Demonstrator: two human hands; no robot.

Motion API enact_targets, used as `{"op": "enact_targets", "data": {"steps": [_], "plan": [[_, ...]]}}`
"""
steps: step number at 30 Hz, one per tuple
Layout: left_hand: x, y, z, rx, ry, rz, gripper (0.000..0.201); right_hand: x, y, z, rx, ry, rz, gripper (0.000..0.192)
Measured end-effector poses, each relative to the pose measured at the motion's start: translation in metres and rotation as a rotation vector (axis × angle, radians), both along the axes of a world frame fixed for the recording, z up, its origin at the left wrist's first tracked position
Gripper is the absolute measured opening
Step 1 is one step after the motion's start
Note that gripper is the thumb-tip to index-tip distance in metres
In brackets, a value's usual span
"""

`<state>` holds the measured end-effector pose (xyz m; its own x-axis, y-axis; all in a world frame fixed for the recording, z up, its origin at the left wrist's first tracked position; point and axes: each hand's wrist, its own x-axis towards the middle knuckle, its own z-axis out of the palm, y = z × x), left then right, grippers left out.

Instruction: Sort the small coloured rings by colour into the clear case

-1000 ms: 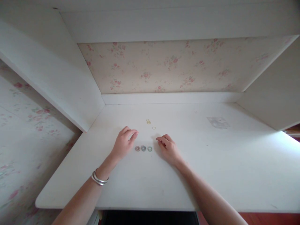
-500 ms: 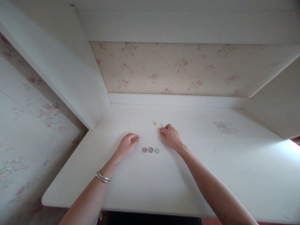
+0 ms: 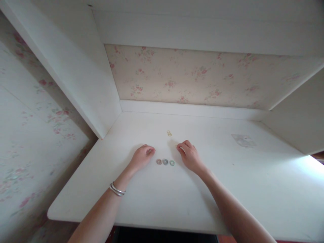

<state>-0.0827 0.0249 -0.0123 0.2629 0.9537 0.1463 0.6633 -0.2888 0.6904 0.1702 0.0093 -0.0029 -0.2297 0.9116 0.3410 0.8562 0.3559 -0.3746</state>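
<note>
White desk (image 3: 157,202): left hand (image 3: 142,156) loosely curled, resting left of three rings (image 3: 165,162); right hand (image 3: 189,156) fingertips pinched, grasp unclear.

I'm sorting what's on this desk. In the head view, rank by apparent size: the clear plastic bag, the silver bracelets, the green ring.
1. Clear plastic bag, largest, though farther away.
2. Silver bracelets on the left wrist; nearer the camera, so unsure.
3. Green ring, clearly smallest.
</note>
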Motion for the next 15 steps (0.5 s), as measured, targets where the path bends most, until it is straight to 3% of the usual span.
{"op": "enact_targets", "data": {"steps": [6,15], "plan": [[0.000,-0.001,0.000,0.015,0.017,-0.013,0.023,0.008,-0.040,-0.004,0.011,0.004,0.087,0.023],[0.000,0.000,-0.003,0.018,0.034,0.001,0.028,0.012,-0.048,-0.003,-0.024,-0.059,0.176,0.023]]}}
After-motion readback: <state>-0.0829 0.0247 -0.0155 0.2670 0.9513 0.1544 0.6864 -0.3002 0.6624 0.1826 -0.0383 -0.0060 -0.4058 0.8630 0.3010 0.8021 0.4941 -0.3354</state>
